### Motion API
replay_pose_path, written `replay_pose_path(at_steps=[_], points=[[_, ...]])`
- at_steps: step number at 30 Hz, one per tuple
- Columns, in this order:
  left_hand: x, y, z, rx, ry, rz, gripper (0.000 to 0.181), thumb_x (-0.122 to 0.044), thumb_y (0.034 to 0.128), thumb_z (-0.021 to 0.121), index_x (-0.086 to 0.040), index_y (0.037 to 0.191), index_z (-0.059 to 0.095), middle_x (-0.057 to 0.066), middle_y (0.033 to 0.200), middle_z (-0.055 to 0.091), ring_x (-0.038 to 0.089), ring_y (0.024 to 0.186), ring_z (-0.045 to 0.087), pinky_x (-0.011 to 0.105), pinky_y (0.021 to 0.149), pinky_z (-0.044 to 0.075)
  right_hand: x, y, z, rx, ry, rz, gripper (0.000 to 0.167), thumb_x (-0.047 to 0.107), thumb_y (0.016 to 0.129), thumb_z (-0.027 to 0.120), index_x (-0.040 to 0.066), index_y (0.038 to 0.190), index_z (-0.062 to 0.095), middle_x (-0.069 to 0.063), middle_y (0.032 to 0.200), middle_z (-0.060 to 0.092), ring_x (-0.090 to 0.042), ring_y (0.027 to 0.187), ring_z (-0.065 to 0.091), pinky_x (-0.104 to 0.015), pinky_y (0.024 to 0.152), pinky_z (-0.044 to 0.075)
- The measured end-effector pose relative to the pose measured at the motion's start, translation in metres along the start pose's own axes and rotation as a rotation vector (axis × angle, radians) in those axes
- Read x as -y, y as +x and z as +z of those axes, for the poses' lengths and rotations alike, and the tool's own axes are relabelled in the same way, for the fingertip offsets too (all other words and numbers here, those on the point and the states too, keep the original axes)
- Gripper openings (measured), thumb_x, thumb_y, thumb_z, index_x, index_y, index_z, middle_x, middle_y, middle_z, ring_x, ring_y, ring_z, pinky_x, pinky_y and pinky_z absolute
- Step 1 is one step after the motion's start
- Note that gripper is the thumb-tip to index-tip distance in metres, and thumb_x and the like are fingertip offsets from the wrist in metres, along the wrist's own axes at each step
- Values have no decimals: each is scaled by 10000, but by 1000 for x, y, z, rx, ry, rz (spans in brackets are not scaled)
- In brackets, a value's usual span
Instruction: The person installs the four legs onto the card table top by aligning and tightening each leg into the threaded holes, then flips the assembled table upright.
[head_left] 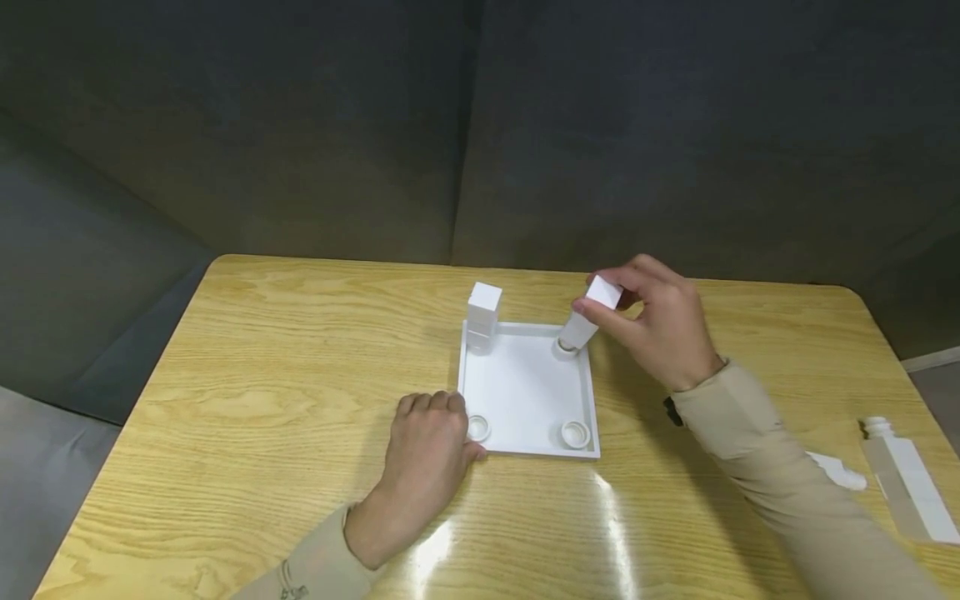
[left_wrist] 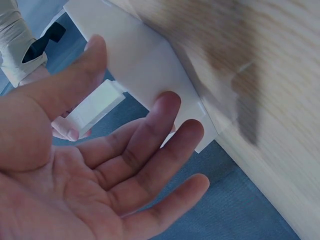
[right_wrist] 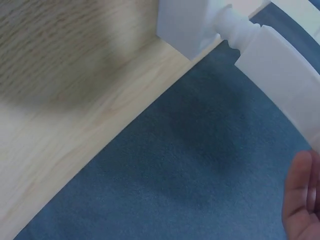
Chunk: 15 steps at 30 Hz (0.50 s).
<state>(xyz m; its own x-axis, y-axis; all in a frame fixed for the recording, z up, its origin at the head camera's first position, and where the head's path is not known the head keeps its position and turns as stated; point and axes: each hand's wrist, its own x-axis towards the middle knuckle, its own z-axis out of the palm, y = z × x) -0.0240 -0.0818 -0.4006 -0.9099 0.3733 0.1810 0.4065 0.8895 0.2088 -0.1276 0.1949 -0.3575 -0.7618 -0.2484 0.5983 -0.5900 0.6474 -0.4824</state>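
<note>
A small white square tabletop (head_left: 525, 383) lies underside up, its raised rim showing. My left hand (head_left: 427, 458) grips its front left corner, thumb at the front edge and fingers along the left side; the left wrist view shows those fingers slightly bent against the panel (left_wrist: 145, 55). With thumb and fingertips, my right hand (head_left: 660, 321) pinches a white table leg (head_left: 588, 321), tilted over the back right socket (head_left: 566, 348). Its threaded end shows in the right wrist view, where the leg (right_wrist: 285, 75) leans at the socket. Another leg (head_left: 483, 312) stands upright at the back left corner.
Round sockets sit at the front left (head_left: 477, 428) and front right (head_left: 575, 434) corners. Far right on the wooden table (head_left: 262, 400) lies a leg with a threaded end (head_left: 911, 487). Beside it, a white piece (head_left: 836, 471) is partly hidden by my right sleeve. Dark panels (head_left: 600, 142) stand behind.
</note>
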Motion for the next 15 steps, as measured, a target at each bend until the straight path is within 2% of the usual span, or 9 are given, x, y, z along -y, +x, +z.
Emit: replay_pose_path(at_steps=[15], points=[[0, 0, 0, 8, 14, -4, 594, -384, 663, 1022, 65, 915, 724, 174, 820, 739, 326, 808, 760, 500, 911, 599, 1, -3, 6, 51, -56, 4, 284, 79, 808, 982, -16, 1019, 818, -101, 884, 666, -232, 722, 673, -178, 683, 482]])
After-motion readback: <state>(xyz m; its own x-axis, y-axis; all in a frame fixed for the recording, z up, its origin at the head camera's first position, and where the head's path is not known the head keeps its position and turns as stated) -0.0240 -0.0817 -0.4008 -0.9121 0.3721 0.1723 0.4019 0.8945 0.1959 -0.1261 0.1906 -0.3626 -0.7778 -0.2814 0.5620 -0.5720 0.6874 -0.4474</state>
